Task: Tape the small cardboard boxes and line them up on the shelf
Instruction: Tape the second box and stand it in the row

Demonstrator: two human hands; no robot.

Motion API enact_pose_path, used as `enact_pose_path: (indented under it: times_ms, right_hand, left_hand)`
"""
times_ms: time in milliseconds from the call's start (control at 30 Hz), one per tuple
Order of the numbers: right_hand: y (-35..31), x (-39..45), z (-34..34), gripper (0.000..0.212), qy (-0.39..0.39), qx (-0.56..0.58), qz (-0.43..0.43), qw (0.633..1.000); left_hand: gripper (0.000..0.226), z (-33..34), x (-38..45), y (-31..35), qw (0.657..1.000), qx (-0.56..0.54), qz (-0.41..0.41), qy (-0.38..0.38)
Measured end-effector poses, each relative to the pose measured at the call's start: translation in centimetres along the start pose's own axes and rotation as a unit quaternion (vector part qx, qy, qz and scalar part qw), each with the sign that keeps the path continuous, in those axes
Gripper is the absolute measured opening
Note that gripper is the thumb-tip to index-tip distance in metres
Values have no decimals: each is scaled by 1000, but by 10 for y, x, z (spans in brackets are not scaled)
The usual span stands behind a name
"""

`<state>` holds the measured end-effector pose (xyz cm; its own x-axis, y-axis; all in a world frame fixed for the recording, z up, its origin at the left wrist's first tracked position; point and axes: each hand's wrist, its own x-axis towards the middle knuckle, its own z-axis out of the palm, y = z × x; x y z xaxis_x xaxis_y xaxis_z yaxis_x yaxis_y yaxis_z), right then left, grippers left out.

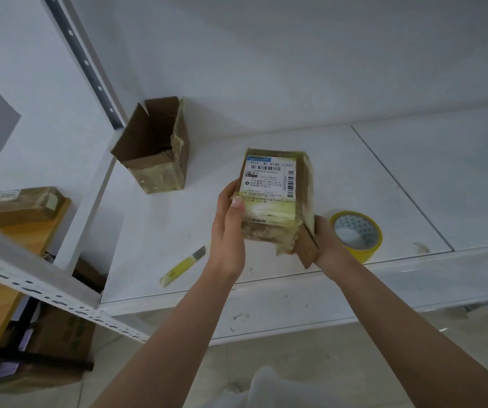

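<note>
Head view: both hands are on the box (278,198), held just above the white shelf (266,134). The left hand (228,228) grips its left side, thumb pressed on the taped near edge below the shipping label (270,179). The right hand (329,241) cups the lower right corner from beneath, fingers hidden behind the cardboard, beside a loose flap (307,245) sticking out. Yellowish tape wraps the near end. Just right of that hand the tape roll (356,232) lies flat on the shelf. Left of the left forearm, the yellow knife (182,266) lies on the shelf, blade end pointing away. Farther back, at the left upright, an open box (153,148) stands, flaps up. Off the shelf to the left, another taped box (22,201) rests on a wooden surface.
</note>
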<state>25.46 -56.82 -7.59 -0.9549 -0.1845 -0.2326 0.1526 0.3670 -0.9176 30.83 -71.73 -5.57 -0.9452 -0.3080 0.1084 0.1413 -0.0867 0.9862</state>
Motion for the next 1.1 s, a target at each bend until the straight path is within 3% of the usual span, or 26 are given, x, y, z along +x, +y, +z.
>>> enact_pose_path:
  times_ms: [100,200,267,367,433,500,667,767,867,967,1100]
  right_hand:
    - [-6,4,-7,10,63,-43,-47,996]
    - [-11,7,-15,28,114,-148,-80,979]
    - [-12,7,-13,40,127,-233,-91,960]
    - [-9,8,-3,42,127,-289,-97,944]
    - [-6,9,3,42,98,-303,-74,945]
    - [-4,8,5,43,66,-309,-67,946]
    - [-6,11,6,46,72,-286,-77,953]
    - [-9,14,7,37,52,-254,-78,963]
    - [-16,17,6,58,-38,-221,-105,969]
    - [-23,23,7,75,-103,-263,-141,949]
    - [-31,30,19,76,-36,-387,-163,907]
  left_hand:
    - [38,-10,3,-8,996,70,-25,42]
    - [34,-22,9,-9,973,216,-18,81]
    - [27,-23,12,-4,964,256,-14,71]
    - [57,-15,14,2,945,327,-29,-4]
    - [77,-11,13,1,901,429,-43,-41]
    - [74,-11,14,-4,876,478,-39,-47]
    - [42,-25,24,-1,934,355,-38,0]
    - [43,-34,35,0,928,372,-16,1]
    - [32,-42,51,-3,928,372,-13,15]
    - [24,-47,61,-1,931,362,8,39]
    - [29,-51,66,3,938,341,45,45]
